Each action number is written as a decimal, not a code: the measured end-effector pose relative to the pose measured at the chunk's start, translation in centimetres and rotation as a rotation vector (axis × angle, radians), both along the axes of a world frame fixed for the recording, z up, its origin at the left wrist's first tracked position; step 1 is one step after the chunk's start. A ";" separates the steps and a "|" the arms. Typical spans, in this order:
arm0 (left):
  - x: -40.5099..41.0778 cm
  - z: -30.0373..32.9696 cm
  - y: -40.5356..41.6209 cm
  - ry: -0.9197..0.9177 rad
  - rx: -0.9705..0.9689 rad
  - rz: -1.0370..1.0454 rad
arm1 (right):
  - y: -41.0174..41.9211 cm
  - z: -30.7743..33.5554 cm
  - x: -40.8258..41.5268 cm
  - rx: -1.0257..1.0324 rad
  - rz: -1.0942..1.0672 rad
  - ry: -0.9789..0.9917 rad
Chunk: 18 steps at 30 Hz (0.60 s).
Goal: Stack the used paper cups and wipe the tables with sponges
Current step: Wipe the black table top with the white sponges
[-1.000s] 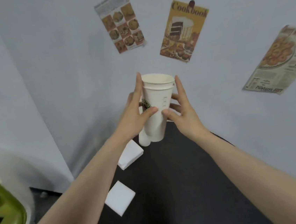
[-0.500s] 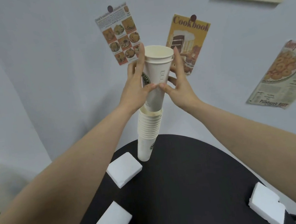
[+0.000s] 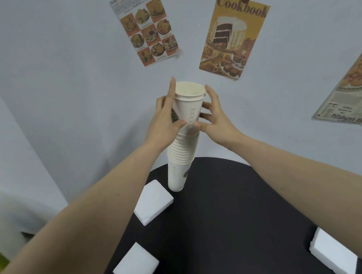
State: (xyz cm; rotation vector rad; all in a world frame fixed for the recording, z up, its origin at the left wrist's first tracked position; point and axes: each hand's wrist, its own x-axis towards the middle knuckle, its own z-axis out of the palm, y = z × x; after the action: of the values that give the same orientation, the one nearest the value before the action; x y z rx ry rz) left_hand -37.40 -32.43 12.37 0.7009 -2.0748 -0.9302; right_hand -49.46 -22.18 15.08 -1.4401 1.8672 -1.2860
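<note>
Stacking step in hand, by the look of it: top cups seated into the tall stack of paper cups, which stands on the black tabletop near its far edge. Wiping apparently not yet begun, with every sponge lying untouched.

Near the left edge toward the front, a white sponge lying flat. Further back along that edge, a second sponge, just beside the foot of the stack. Over at the near right edge, a third sponge.

Left hand wrapped round the left side of the top cups, thumb across the front wall, index finger stretched up to the rim. Right hand gripping the opposite side, thumb tip meeting the front wall, fingers curled behind. Both forearms reaching forward and up from the lower corners, converging on the stack.

Next move, judged from this: a straight downward press to settle the top cups level, with care not to tip so tall a column; then letting go and reaching for a sponge, the one beside the stack being nearest.
</note>
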 end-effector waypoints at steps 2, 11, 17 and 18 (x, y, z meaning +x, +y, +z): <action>0.1 -1.2 0.2 -0.040 0.040 0.016 | 0.3 -0.7 0.2 0.074 0.011 -0.033; 1.3 -3.1 -0.1 -0.270 0.139 -0.082 | 1.3 -2.1 0.5 0.218 -0.030 -0.091; 5.9 -5.6 1.3 -0.193 0.203 -0.022 | 4.0 -3.3 1.7 0.188 -0.120 -0.172; 7.3 -6.8 2.0 -0.181 0.224 0.002 | 5.0 -4.1 2.0 0.173 -0.145 -0.202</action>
State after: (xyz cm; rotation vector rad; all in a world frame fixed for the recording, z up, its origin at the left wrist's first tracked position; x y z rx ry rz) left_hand -30.13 -30.41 5.61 0.9339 -2.1448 -1.1464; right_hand -47.45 -17.21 10.98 -1.0629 1.9214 -1.2497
